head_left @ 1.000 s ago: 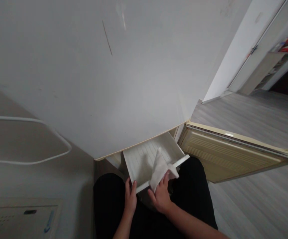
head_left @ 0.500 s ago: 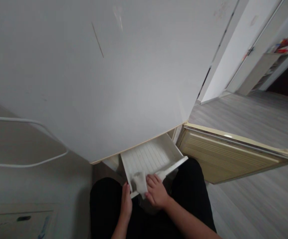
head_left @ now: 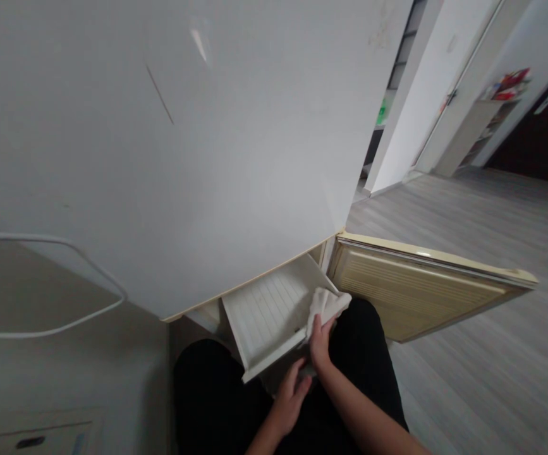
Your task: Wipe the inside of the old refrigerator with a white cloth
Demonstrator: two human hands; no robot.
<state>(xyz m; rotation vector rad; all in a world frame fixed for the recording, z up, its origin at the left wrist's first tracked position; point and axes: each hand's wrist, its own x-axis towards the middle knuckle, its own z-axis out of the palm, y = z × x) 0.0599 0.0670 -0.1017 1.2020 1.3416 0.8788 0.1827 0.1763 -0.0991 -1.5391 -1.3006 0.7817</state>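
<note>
A white drawer (head_left: 268, 309) with a ribbed bottom is pulled out below the large white panel, over my lap. My right hand (head_left: 320, 344) holds a pale cloth (head_left: 323, 306) against the drawer's front right corner. My left hand (head_left: 291, 397) is just below the drawer's front edge, near my right wrist, with its fingers apart and nothing seen in it. The drawer's underside is partly hidden by my hands and legs.
A yellowish door (head_left: 425, 287) stands swung out at the right, beside my knee. The big white panel (head_left: 236, 145) fills the upper middle. A white cable (head_left: 65, 240) loops at the left. Grey floor (head_left: 482, 215) and shelves (head_left: 485, 136) lie beyond.
My right hand and the cloth have moved from the drawer's front left corner to its right corner. My left hand has let go of the drawer's left corner and moved right. The view has shifted slightly.
</note>
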